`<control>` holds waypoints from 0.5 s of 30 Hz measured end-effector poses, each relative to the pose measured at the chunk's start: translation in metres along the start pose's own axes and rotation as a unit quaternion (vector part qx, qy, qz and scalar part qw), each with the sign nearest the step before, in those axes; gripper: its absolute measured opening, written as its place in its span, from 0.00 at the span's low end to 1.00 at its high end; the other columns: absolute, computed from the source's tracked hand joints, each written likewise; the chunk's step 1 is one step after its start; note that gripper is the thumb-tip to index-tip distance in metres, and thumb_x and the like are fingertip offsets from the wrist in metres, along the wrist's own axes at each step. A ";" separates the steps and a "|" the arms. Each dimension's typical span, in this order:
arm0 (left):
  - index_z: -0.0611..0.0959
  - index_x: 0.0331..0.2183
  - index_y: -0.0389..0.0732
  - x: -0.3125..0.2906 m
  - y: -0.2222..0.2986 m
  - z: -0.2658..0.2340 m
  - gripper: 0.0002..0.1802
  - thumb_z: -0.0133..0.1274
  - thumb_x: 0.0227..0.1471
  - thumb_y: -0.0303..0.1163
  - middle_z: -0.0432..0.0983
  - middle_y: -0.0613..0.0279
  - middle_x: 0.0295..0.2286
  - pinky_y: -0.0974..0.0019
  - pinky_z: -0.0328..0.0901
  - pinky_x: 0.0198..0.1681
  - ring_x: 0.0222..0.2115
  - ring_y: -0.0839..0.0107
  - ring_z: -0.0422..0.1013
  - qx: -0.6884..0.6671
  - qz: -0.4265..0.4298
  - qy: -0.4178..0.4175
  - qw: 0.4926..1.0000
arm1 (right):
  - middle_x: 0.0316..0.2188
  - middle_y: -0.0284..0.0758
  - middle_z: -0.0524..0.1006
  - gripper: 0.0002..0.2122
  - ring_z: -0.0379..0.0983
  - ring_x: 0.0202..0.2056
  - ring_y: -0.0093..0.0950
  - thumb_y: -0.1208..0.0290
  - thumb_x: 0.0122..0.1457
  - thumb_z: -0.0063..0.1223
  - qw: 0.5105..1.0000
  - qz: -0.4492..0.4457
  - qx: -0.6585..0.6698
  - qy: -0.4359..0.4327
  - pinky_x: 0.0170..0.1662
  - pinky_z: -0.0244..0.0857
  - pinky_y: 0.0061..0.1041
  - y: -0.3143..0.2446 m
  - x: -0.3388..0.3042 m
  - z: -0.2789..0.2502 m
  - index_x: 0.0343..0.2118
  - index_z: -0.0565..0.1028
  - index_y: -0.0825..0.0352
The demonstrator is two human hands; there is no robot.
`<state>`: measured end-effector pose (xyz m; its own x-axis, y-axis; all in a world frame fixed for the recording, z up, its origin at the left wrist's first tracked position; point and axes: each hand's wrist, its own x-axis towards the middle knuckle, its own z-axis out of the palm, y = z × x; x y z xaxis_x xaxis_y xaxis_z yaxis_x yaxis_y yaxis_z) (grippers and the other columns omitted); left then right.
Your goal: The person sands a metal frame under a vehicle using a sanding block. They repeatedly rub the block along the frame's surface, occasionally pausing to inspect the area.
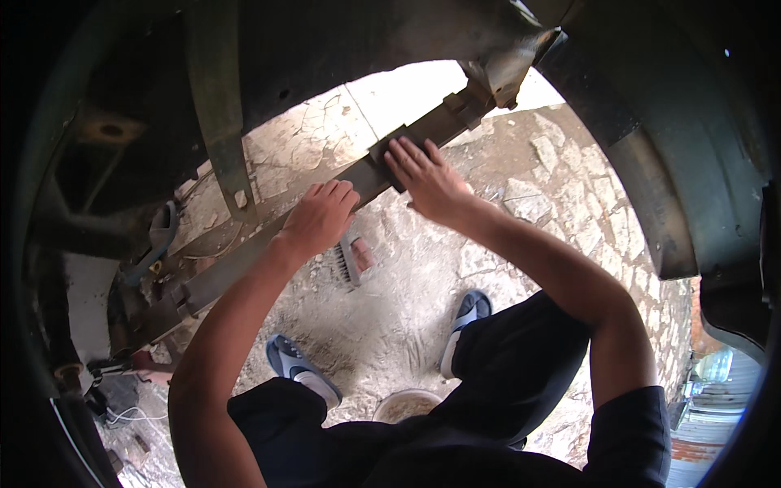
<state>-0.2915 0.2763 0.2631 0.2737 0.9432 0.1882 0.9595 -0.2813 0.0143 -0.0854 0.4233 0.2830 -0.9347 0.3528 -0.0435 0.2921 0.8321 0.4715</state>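
A long rusty-grey metal bar (236,264) runs diagonally from lower left to upper right beneath a vehicle body. My left hand (321,215) is curled over the bar near its middle, knuckles up. Farther along to the right, my right hand (427,180) lies with its fingers stretched over a dark, squarish piece (387,151) that sits across the bar. Whether that piece is loose or part of the bar, I cannot tell. On the ground below the bar, a brush with dark bristles (348,259) rests beside a small reddish block (362,253).
Dark body panels (683,122) arch overhead and down the right side. A metal strut (220,114) hangs at the left. A round tub (407,404) stands between my slippered feet. White cable (134,416) lies lower left; corrugated metal sheet (716,423) stands lower right.
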 end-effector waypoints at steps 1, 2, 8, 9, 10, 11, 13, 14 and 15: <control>0.74 0.45 0.43 0.001 -0.003 -0.002 0.19 0.60 0.51 0.34 0.71 0.59 0.44 0.57 0.62 0.52 0.49 0.61 0.68 -0.006 -0.002 -0.012 1.000 | 0.72 0.41 0.47 0.44 0.41 0.72 0.36 0.52 0.58 0.59 0.997 -0.017 0.068 -0.037 0.71 0.38 0.46 0.004 -0.007 -0.018 0.70 0.47 0.67; 0.74 0.45 0.43 0.002 -0.006 -0.001 0.20 0.60 0.51 0.34 0.71 0.59 0.43 0.57 0.62 0.52 0.49 0.61 0.68 -0.014 0.006 0.006 1.000 | 0.72 0.41 0.46 0.45 0.40 0.72 0.36 0.53 0.57 0.59 0.994 -0.026 0.107 -0.027 0.71 0.38 0.46 0.011 -0.007 -0.016 0.70 0.47 0.66; 0.74 0.51 0.42 0.008 -0.023 0.002 0.27 0.60 0.52 0.39 0.72 0.58 0.44 0.57 0.62 0.53 0.49 0.61 0.69 0.001 0.013 0.056 0.998 | 0.72 0.38 0.44 0.45 0.37 0.72 0.37 0.56 0.59 0.59 0.987 0.090 0.131 -0.023 0.72 0.32 0.47 0.024 -0.006 -0.003 0.71 0.43 0.65; 0.74 0.53 0.42 0.007 -0.028 0.001 0.28 0.60 0.52 0.40 0.73 0.58 0.45 0.57 0.62 0.53 0.49 0.61 0.69 -0.006 0.008 0.059 0.998 | 0.72 0.38 0.44 0.45 0.37 0.72 0.36 0.57 0.58 0.59 0.977 0.108 0.182 -0.033 0.72 0.32 0.47 0.017 -0.003 -0.012 0.71 0.43 0.65; 0.73 0.54 0.42 0.007 -0.032 0.001 0.30 0.60 0.52 0.42 0.73 0.58 0.45 0.57 0.61 0.53 0.49 0.61 0.69 -0.013 0.003 0.063 0.998 | 0.72 0.38 0.44 0.47 0.37 0.72 0.34 0.55 0.56 0.62 0.979 0.090 0.177 -0.042 0.72 0.32 0.47 0.021 -0.001 -0.009 0.70 0.43 0.66; 0.73 0.55 0.42 0.008 -0.034 0.002 0.31 0.60 0.52 0.43 0.73 0.58 0.46 0.57 0.61 0.54 0.49 0.61 0.69 -0.008 -0.002 0.059 0.998 | 0.72 0.38 0.44 0.48 0.37 0.72 0.34 0.54 0.56 0.62 0.986 0.076 0.146 -0.036 0.72 0.32 0.46 0.030 -0.001 -0.006 0.70 0.43 0.66; 0.73 0.56 0.42 0.015 -0.033 0.002 0.33 0.59 0.52 0.46 0.73 0.58 0.46 0.57 0.61 0.55 0.49 0.61 0.69 -0.001 -0.011 0.050 0.999 | 0.72 0.39 0.44 0.49 0.37 0.72 0.34 0.52 0.55 0.62 0.995 0.051 0.085 -0.027 0.73 0.32 0.46 0.049 -0.005 -0.002 0.70 0.43 0.67; 0.72 0.57 0.42 0.021 -0.033 0.001 0.34 0.59 0.52 0.46 0.73 0.58 0.47 0.56 0.60 0.56 0.49 0.61 0.69 0.001 -0.022 0.037 0.999 | 0.72 0.40 0.45 0.49 0.36 0.72 0.36 0.52 0.54 0.63 0.993 0.058 0.099 -0.025 0.73 0.32 0.46 0.051 -0.003 -0.002 0.70 0.43 0.68; 0.72 0.57 0.42 0.022 -0.032 -0.001 0.34 0.59 0.52 0.47 0.73 0.58 0.46 0.55 0.60 0.56 0.49 0.61 0.69 0.010 -0.027 0.037 0.999 | 0.72 0.40 0.45 0.49 0.37 0.72 0.36 0.53 0.55 0.63 0.991 0.056 0.120 -0.031 0.72 0.33 0.46 0.047 -0.001 -0.007 0.70 0.43 0.68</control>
<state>-0.3163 0.3056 0.2673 0.2165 0.9409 0.2605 0.9741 -0.2262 0.0074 -0.0724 0.4592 0.3118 -0.8818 0.4678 -0.0598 0.4400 0.8617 0.2528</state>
